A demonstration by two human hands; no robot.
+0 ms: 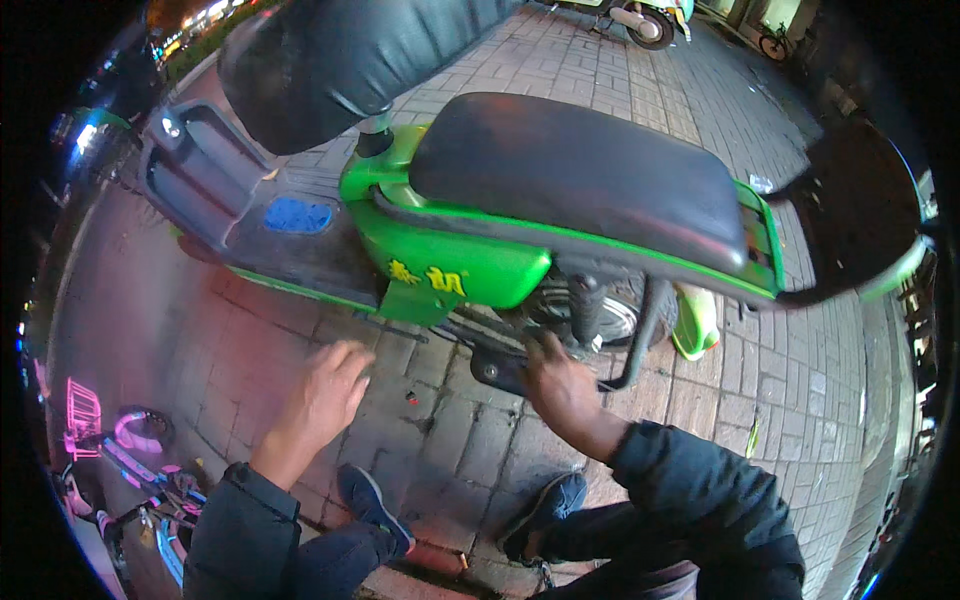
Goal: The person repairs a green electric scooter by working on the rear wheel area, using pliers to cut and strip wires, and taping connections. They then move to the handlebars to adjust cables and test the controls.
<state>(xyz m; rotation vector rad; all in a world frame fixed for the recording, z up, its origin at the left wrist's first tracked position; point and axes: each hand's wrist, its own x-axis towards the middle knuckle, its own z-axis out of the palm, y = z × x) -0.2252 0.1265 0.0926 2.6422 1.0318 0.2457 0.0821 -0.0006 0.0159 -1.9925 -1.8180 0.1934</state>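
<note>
One broad stretch of grey block paving (470, 420) lies under everything, and across its middle stands a bright green electric scooter (500, 278) with yellow marks on its side panel, its footboard end at the left and its rear wheel towards the right. Its long, dark, padded seat (580, 175) tops the body; at the upper left hangs a bulky black leather-like cover (350, 70), and at the far right rises a dark curved panel (862, 215). At the lower left is a pink-and-blue bicycle (150, 485) with a wire basket. Between the two dark blue shoes (372, 502) and the seat, the right hand (562, 385) reaches the scooter's low rear frame, beside the black spring-like shock absorber (586, 305) and just right of a dark flat bracket (496, 370); its fingers are curled there, but whether they pinch anything cannot be told. The left hand (322, 392) is empty, its fingers loosely spread and half bent, below the footboard and apart from it. A blue oval pad (298, 217) lies on the footboard, and a tiny red speck (411, 398) on the paving right of the left hand.
</note>
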